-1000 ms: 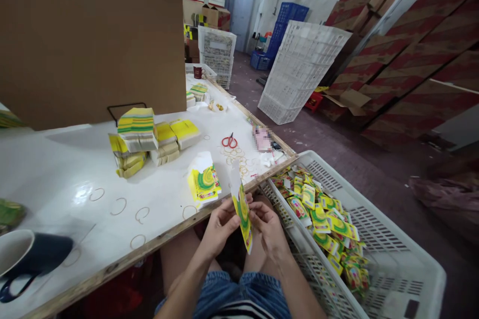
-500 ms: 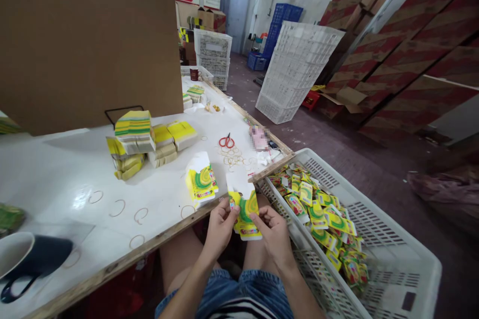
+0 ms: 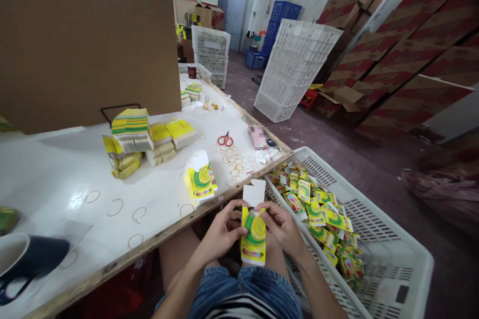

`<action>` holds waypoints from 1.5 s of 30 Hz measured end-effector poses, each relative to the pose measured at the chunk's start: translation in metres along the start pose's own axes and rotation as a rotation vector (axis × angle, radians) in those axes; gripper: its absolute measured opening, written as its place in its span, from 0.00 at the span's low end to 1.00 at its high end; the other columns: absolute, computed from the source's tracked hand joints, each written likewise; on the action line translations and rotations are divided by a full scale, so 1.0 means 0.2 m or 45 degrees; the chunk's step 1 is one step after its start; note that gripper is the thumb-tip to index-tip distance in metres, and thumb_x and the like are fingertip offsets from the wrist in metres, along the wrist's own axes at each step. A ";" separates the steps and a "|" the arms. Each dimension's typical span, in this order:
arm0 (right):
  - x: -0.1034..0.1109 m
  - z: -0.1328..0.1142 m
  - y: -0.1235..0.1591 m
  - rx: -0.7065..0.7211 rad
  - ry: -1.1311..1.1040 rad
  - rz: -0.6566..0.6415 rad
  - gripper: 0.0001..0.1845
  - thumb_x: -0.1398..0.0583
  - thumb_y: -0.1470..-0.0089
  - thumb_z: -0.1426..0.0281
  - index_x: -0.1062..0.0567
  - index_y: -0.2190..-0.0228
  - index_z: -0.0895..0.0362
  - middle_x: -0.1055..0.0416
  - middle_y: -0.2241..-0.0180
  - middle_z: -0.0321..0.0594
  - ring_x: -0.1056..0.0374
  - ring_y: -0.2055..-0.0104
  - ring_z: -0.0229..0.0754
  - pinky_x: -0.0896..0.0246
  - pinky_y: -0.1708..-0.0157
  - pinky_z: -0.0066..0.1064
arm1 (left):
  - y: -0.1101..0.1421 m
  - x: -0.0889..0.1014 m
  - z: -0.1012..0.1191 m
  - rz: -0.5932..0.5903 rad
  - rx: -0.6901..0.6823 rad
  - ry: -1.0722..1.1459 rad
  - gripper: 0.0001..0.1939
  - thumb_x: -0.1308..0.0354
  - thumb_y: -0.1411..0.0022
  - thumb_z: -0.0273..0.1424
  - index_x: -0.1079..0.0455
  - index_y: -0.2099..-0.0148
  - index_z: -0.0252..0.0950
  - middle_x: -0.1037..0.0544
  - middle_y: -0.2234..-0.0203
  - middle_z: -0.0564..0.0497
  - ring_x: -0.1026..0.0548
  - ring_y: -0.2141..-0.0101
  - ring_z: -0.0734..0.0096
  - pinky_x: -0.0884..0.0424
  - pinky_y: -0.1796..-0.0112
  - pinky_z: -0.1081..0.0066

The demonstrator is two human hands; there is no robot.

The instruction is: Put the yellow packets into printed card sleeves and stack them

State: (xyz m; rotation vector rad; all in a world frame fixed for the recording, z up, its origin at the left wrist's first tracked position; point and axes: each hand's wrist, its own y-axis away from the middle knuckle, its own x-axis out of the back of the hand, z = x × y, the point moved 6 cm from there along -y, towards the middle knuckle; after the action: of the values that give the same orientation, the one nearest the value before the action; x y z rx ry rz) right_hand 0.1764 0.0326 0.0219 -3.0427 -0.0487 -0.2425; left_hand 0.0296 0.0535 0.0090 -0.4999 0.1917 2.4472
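Over my lap, a small yellow and green carton (image 3: 254, 239) stands upright between my hands, its white top flap raised. My left hand (image 3: 225, 227) grips its left edge, thumb on the front. My right hand (image 3: 281, 225) pinches the upper right edge near the opening. On the table by its front edge lies a stack of flat cartons (image 3: 201, 179) of the same print. To my right, a white plastic crate (image 3: 389, 244) holds many small yellow cartons (image 3: 318, 212) in a loose heap.
Banded carton bundles (image 3: 130, 129) sit on the white table (image 3: 157, 194) beside a brown board (image 3: 90, 40). Red-handled scissors (image 3: 225, 139) and rubber bands (image 3: 235, 162) lie further right. A dark blue mug (image 3: 45, 254) stands at left. Stacked white crates (image 3: 295, 67) and cardboard boxes (image 3: 404, 50) stand behind.
The carton has moved down and slightly right, and now looks narrower and opened into shape. My right hand has shifted from its lower side to its top edge.
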 end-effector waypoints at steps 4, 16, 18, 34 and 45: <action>0.03 -0.04 0.00 0.089 0.187 0.010 0.20 0.45 0.39 0.58 0.25 0.74 0.57 0.32 0.78 0.36 0.38 0.77 0.38 0.44 0.77 0.28 | 0.01 -0.03 -0.03 -0.037 0.050 0.130 0.23 0.31 0.50 0.29 0.37 0.54 0.39 0.22 0.65 0.50 0.23 0.69 0.71 0.29 0.68 0.74; 0.09 0.00 -0.01 -0.028 0.005 0.150 0.19 0.40 0.44 0.58 0.29 0.56 0.56 0.27 0.74 0.37 0.29 0.71 0.42 0.34 0.70 0.31 | -0.03 -0.01 -0.07 0.084 -0.058 -0.166 0.25 0.38 0.43 0.31 0.35 0.43 0.38 0.23 0.54 0.43 0.22 0.62 0.63 0.27 0.65 0.71; 0.04 0.00 -0.01 -0.105 0.014 -0.006 0.18 0.38 0.47 0.62 0.30 0.56 0.55 0.25 0.73 0.35 0.28 0.70 0.42 0.34 0.69 0.31 | -0.03 -0.02 -0.07 0.080 -0.064 -0.223 0.24 0.40 0.41 0.29 0.35 0.42 0.39 0.24 0.52 0.43 0.23 0.59 0.62 0.27 0.63 0.70; 0.04 0.02 -0.05 -0.048 0.270 -0.016 0.18 0.38 0.46 0.63 0.25 0.53 0.53 0.24 0.58 0.43 0.27 0.58 0.46 0.32 0.61 0.34 | -0.02 -0.01 -0.04 0.048 -0.010 -0.091 0.28 0.39 0.44 0.26 0.38 0.41 0.39 0.22 0.56 0.44 0.23 0.58 0.62 0.28 0.59 0.66; 0.02 0.06 -0.02 0.029 -0.062 0.225 0.10 0.36 0.48 0.62 0.22 0.66 0.55 0.23 0.66 0.42 0.27 0.64 0.44 0.31 0.64 0.34 | -0.04 -0.04 -0.10 0.179 -0.057 -0.145 0.23 0.39 0.44 0.28 0.33 0.46 0.36 0.21 0.57 0.42 0.21 0.60 0.59 0.26 0.61 0.65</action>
State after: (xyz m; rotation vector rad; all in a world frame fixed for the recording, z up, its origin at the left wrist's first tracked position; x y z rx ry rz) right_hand 0.1809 0.0385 0.0119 -3.0059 0.2115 -0.1528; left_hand 0.0478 0.0503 -0.0069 -0.3755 0.1287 2.6134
